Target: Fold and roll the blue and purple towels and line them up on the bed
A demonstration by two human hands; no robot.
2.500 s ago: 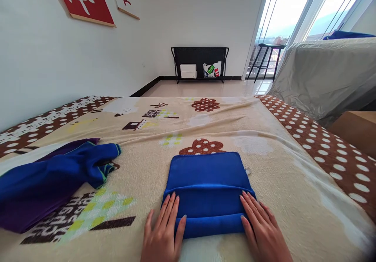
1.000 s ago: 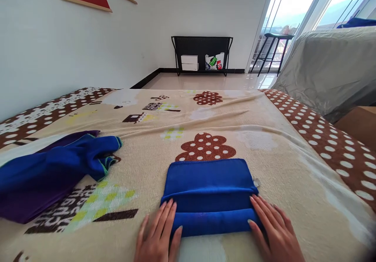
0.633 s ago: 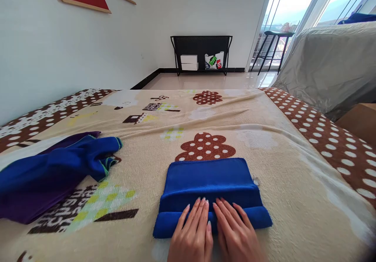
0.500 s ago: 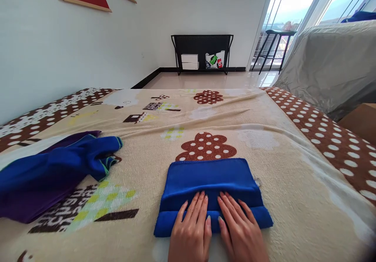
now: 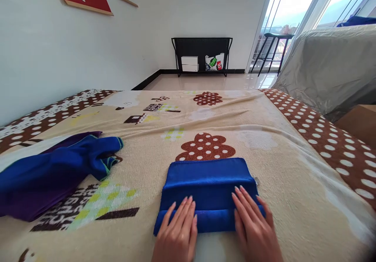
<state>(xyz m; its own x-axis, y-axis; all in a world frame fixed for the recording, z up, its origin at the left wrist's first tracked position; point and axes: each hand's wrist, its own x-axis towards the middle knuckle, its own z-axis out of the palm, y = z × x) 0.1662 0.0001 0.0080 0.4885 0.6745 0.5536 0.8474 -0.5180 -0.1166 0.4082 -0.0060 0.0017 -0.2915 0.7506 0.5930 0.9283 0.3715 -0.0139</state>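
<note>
A folded blue towel [image 5: 208, 183] lies on a patterned beige blanket [image 5: 205, 117] right in front of me. Its near edge is folded over into a thicker band. My left hand [image 5: 178, 232] rests flat on the left part of that band, fingers stretched out. My right hand [image 5: 254, 226] lies flat on the right part, fingers spread. Neither hand grips anything.
A crumpled pile of blue and purple cloth [image 5: 53, 172] lies on the blanket at the left. Beyond the bed stand a black rack [image 5: 202, 55] against the wall, a black stool [image 5: 272, 50] by the window, and a grey-covered piece of furniture [image 5: 329, 66] at the right.
Half a second ago my hands lay side by side at the middle of the towel's near fold. They have slid apart toward its left and right ends.
</note>
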